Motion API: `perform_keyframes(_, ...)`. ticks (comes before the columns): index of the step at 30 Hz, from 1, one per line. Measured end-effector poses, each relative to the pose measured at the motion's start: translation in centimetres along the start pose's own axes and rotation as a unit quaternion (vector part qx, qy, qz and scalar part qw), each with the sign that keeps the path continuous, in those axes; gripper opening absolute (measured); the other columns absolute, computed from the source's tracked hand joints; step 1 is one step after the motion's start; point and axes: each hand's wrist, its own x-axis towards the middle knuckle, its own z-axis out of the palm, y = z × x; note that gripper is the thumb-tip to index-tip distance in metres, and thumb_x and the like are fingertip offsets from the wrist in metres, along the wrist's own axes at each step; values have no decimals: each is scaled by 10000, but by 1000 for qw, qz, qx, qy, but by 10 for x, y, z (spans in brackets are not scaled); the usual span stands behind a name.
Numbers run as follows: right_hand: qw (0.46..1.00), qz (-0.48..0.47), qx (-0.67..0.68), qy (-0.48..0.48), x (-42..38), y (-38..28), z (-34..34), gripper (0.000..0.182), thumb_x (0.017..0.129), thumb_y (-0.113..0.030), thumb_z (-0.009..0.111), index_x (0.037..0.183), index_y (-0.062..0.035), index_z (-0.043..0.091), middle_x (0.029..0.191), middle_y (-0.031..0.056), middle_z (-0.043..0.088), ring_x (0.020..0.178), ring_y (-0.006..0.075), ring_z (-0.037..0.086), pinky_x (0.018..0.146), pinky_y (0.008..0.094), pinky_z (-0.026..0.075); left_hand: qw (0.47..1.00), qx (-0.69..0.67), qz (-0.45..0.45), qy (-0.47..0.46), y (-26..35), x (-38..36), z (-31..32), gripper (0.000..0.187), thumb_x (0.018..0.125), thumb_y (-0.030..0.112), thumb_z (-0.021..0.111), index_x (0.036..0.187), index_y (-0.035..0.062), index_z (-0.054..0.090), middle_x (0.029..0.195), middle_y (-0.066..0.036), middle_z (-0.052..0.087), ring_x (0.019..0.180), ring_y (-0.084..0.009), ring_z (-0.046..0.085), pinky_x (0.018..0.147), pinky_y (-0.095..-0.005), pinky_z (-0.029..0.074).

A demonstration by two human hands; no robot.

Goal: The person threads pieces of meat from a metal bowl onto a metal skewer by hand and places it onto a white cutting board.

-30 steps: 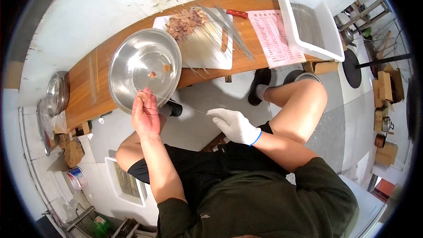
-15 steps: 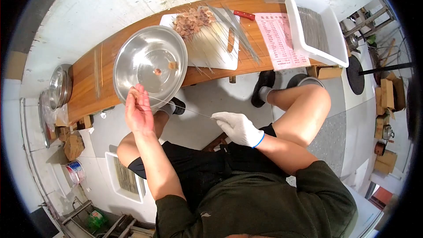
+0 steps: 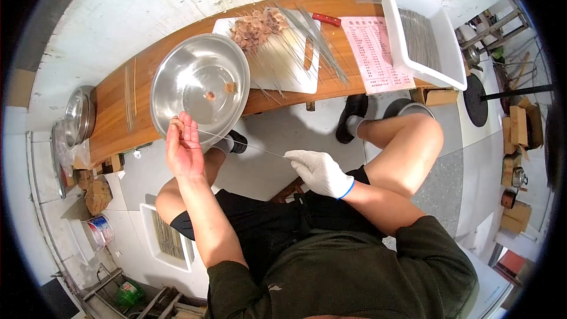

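Bare and palm up, my left hand (image 3: 188, 150) pinches a small piece of meat (image 3: 176, 123) at the near rim of a large steel bowl (image 3: 168, 68). A thin metal skewer (image 3: 236, 143) runs from those fingers across to my right hand (image 3: 319, 172). That hand wears a white knitted glove and is closed on the skewer's other end. Two small meat pieces (image 3: 209, 95) lie in the bowl. Behind it, a white cutting board (image 3: 289, 74) bears a pile of skewered meat (image 3: 258, 28), the skewers fanning out toward me.
Bare skewers (image 3: 319, 41) and a red-handled knife (image 3: 326, 19) lie by the board. Right of them are a pink printed sheet (image 3: 372, 53) and a white bin (image 3: 444, 74) of skewers. Another skewer bin (image 3: 155, 239) stands on the floor. Steel bowls (image 3: 80, 117) sit left of the wooden table (image 3: 112, 124).
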Motion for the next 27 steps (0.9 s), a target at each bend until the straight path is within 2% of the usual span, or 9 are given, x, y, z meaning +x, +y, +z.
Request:
perform_keyframes(7, 1000, -4, 6, 12, 0, -2, 0, 225, 883, -77, 602, 1091, -5, 648, 995, 206, 677, 928, 356, 665, 807, 372, 541, 1000, -2, 6, 1, 1, -1, 2, 261, 996, 164, 514, 1188, -9, 549, 1224, -137, 609, 1165, -205, 587, 999, -351, 492)
perform_keyframes(12, 1000, -10, -9, 5, 0, -5, -2, 227, 897, -94, 582, 1103, -17, 639, 985, 201, 674, 919, 350, 665, 799, 378, 540, 1000, -14, 5, -1, 1, 1, -8, 283, 980, 179, 549, 1199, -1, 546, 1171, -125, 636, 1101, -208, 620, 960, -362, 508)
perform_keyframes(16, 1000, 18, -5, -19, -1, -5, -3, 231, 910, -119, 573, 1112, -26, 636, 986, 198, 672, 923, 352, 660, 798, 382, 539, 1000, -26, -6, -2, 0, 0, -13, 275, 980, 168, 547, 1195, -4, 546, 1162, -124, 642, 1084, -208, 629, 953, -364, 517)
perform_keyframes(27, 999, -3, -31, -24, -2, -3, 1, 240, 922, -143, 561, 1128, -39, 625, 990, 196, 673, 923, 348, 661, 797, 382, 539, 999, -35, -25, -14, -3, -1, -24, 223, 995, 150, 519, 1156, 0, 557, 1174, -132, 637, 1106, -206, 623, 949, -349, 528)
